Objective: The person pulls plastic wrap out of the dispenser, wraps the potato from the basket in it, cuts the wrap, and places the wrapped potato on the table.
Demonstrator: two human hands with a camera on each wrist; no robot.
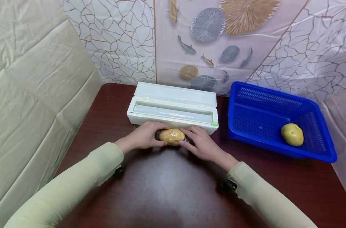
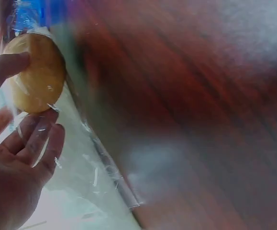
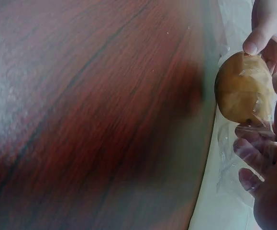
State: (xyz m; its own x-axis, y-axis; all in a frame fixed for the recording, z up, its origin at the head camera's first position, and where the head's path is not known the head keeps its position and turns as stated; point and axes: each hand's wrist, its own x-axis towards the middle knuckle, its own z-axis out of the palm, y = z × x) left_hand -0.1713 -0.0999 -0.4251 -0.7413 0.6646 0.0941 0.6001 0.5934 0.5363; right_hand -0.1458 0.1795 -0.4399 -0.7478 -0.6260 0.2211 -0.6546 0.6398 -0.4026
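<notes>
A potato (image 1: 172, 136) with clear plastic film over it is held between both hands in front of the white wrap box. From its left end my left hand (image 1: 146, 136) grips it, with the thumb and fingers curled round. My right hand (image 1: 202, 143) pinches the opposite end between thumb and fingers. Loose, crinkled cling film (image 2: 97, 158) hangs about the potato and over the fingers in the left wrist view. In the right wrist view, film (image 3: 229, 158) also trails past the right fingers. Just behind, the wrap box (image 1: 173, 122) has its lid raised, showing a film roll (image 1: 173, 113).
To the right stands a blue plastic basket (image 1: 233, 110) with one bare potato (image 1: 292, 134) inside. A green slider (image 1: 214, 123) sits at the box's right front corner. The dark wooden table (image 1: 161, 190) meets patterned cloth (image 1: 124, 41) at the back.
</notes>
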